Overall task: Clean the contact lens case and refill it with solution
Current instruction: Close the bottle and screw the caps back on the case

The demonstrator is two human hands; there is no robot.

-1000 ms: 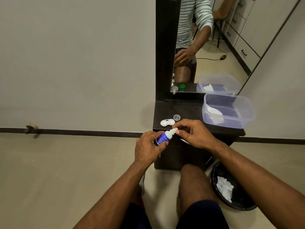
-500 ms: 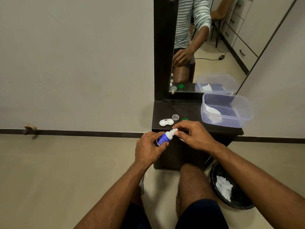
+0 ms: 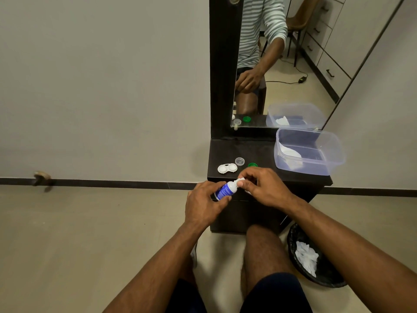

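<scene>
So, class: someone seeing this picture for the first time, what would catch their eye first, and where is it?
First, the two hands meeting mid-frame: the left hand grips a blue solution bottle while the right hand pinches its white tip. Just behind them on the dark vanity top lies the open white lens case, with a clear cap and a green cap to its right. A clear plastic tub sits at the right end.

Bare forearms, bare knees, dark navy shorts [image 3: 275, 294], grey-and-white striped long-sleeved top [image 3: 259, 30] seen in mirror, sleeve pushed up
</scene>
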